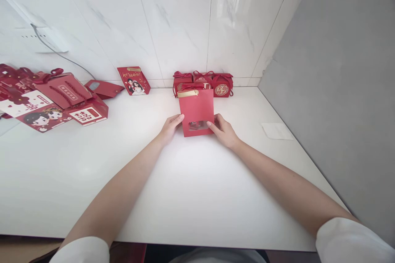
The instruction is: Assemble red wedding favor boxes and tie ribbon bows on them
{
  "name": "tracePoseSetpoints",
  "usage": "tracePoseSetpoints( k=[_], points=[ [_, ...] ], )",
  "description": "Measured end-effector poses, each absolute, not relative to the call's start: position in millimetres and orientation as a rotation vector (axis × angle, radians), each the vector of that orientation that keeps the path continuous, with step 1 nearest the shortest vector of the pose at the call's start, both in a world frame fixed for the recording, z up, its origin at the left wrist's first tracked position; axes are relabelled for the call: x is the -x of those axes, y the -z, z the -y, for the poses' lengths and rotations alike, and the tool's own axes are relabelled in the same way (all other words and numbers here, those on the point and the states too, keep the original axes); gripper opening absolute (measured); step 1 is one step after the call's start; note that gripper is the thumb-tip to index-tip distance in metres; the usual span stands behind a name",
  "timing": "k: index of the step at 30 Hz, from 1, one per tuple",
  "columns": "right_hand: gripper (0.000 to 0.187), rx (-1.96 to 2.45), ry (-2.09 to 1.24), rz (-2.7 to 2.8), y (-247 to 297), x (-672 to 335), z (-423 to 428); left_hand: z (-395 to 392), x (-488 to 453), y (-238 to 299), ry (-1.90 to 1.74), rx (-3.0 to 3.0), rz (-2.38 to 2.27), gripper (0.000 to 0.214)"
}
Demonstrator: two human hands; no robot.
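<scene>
A red gift box (196, 107) stands upright over the middle of the table, between my two hands. It has a clear window low on the side facing me and a gold strip with a red ribbon at its top. My left hand (170, 128) grips its left edge, thumb on the front. On the opposite edge, my right hand (224, 130) holds it with the thumb beside the window. The fingers behind the box are partly hidden. Just beyond it, several small red boxes with ribbon bows (222, 86) stand in a row, partly covered by the held box.
A red box with a printed couple (134, 82) leans near the tiled wall (173, 20). At the left lies a pile of red gift boxes (66, 92). A white paper-like piece (277, 131) lies on the white table (197, 197), near the grey partition (333, 90) on the right.
</scene>
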State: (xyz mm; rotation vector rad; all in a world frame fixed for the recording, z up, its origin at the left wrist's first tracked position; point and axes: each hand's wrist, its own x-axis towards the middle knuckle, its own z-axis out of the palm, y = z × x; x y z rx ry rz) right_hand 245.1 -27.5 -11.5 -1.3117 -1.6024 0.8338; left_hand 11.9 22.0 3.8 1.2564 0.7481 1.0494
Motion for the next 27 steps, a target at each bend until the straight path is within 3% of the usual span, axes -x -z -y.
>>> tracePoseSetpoints(
  k=[9,21,27],
  points=[
    [0.043,1.333,-0.891,1.545,9.9,-245.7,28.0,-20.5,-15.2,-4.3,-1.02,-1.287,-0.794,0.056],
    [0.039,1.219,-0.757,1.501,14.5,-243.1,28.0,-27.5,-13.4,6.1,-1.17,-1.465,-0.885,0.032],
    [0.042,1.158,-0.525,1.64,15.2,-240.5,33.8,-26.6,-14.4,12.4,-1.213,-1.832,-1.148,0.065]
  ],
)
